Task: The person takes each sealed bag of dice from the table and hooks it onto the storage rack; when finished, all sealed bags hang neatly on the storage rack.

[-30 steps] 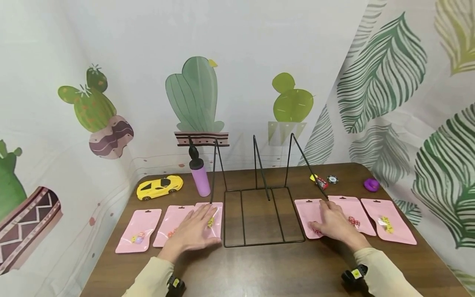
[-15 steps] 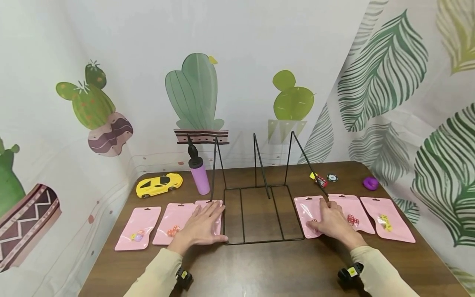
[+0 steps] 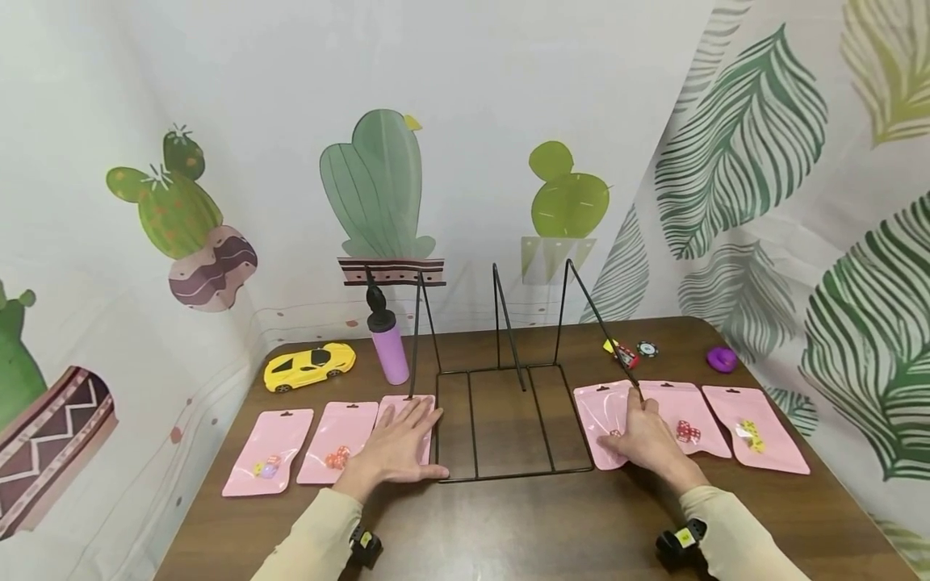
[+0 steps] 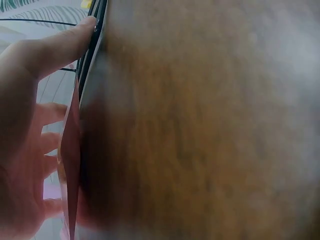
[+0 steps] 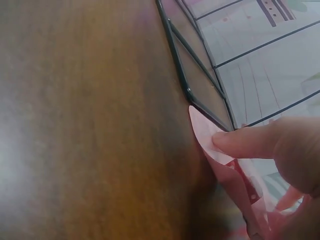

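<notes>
Left hand (image 3: 395,446) lies flat, fingers spread, on the pink pouch (image 3: 407,424) just left of the wire rack (image 3: 508,420); right hand (image 3: 647,440) presses flat the pouch (image 3: 599,415) on the rack's right, both long axes pointing away across the bench (image 3: 523,524).

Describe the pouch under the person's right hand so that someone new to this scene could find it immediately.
Start at the black wire rack in the middle of the brown wooden table. Three flat pink plastic pouches lie in a row to its right; the one meant is nearest the rack. Only this one has the right hand resting on it.
</notes>
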The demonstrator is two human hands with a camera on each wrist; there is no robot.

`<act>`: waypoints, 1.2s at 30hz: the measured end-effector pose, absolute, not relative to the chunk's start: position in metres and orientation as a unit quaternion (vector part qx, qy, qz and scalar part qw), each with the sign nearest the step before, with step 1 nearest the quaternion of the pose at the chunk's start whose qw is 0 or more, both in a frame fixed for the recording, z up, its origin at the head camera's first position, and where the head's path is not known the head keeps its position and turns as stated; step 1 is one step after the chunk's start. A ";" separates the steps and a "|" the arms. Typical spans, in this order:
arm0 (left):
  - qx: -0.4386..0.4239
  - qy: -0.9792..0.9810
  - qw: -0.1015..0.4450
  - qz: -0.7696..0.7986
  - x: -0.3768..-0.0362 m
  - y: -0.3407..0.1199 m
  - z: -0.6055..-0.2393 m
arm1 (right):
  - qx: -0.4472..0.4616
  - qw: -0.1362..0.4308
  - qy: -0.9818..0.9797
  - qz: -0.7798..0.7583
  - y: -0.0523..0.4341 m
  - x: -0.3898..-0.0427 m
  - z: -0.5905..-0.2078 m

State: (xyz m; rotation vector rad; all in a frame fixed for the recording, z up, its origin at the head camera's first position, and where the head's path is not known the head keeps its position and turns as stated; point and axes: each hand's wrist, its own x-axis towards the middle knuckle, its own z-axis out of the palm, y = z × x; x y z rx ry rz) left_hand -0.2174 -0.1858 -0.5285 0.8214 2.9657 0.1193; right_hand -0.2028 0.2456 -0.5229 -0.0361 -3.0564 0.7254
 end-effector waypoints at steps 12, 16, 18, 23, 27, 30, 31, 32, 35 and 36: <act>0.260 0.965 0.036 0.023 -0.220 -0.182 -0.527 | -0.021 0.036 -0.966 0.255 0.243 -0.198 -0.523; 0.256 0.965 0.040 0.026 -0.220 -0.181 -0.527 | -0.020 0.038 -0.966 0.254 0.245 -0.196 -0.518; 0.255 0.966 0.041 0.028 -0.220 -0.181 -0.528 | -0.017 0.045 -0.966 0.255 0.245 -0.194 -0.515; 0.252 0.966 0.041 0.032 -0.220 -0.182 -0.529 | -0.003 0.079 -0.961 0.264 0.246 -0.189 -0.507; 0.251 0.966 0.041 0.035 -0.219 -0.182 -0.528 | 0.008 0.095 -0.958 0.272 0.247 -0.183 -0.498; 0.250 0.967 0.043 0.035 -0.218 -0.183 -0.529 | 0.014 0.099 -0.954 0.283 0.246 -0.177 -0.489; 0.250 0.967 0.044 0.034 -0.218 -0.183 -0.529 | 0.017 0.102 -0.952 0.287 0.246 -0.174 -0.485; 0.250 0.967 0.046 0.034 -0.219 -0.183 -0.529 | 0.020 0.106 -0.951 0.290 0.246 -0.171 -0.482; 0.252 0.966 0.049 0.034 -0.219 -0.182 -0.528 | 0.033 0.125 -0.946 0.297 0.246 -0.163 -0.473; 0.252 0.966 0.050 0.034 -0.220 -0.182 -0.528 | 0.039 0.136 -0.944 0.298 0.246 -0.160 -0.470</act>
